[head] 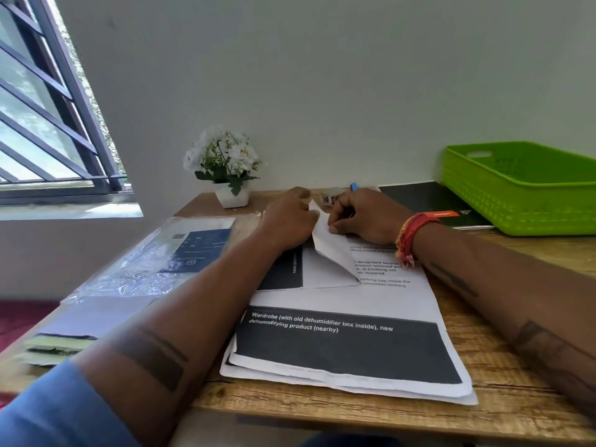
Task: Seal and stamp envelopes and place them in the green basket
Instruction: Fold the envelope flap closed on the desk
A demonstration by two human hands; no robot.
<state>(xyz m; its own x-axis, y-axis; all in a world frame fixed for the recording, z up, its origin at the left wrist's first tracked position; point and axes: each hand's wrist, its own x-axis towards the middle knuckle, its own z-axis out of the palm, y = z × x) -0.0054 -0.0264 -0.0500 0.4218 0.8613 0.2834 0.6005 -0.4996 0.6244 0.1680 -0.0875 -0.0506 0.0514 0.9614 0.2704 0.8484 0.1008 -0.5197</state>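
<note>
Right now I see both hands working at the far middle of the wooden bench point(503, 369), meeting over a white envelope point(332, 253) that lies on a stack of printed sheets point(348, 350). My left hand point(288, 221) sits on the envelope's left part with its fingers curled down over the paper, holding it in place, though I cannot tell from this angle how firmly. My right hand point(364, 217) has its fingers point(337, 227) bent and pressed against the envelope's upper right edge, seemingly pinching the flap there; the thumb is hidden, so I cannot be sure of the pinch. The envelope's lower corner lifts slightly off the sheets, pointing toward me. A red thread band point(412, 233) wraps the right wrist. The green basket point(516, 201) stands at the far right of the bench, well apart from the envelope, resting partly on a black folder point(429, 201); what I can see of its inside shows only its perforated floor. Just beyond the hands lie a small object with a blue tip point(353, 187) and something pale and small beside it, too blurred to name. A white pot of white flowers point(230, 169) stands at the back against the wall. To the left lies a clear plastic packet point(154, 259) with a dark blue printed card inside, and nearer me a pile of pale papers point(64, 337). A barred window point(48, 108) fills the left.
</note>
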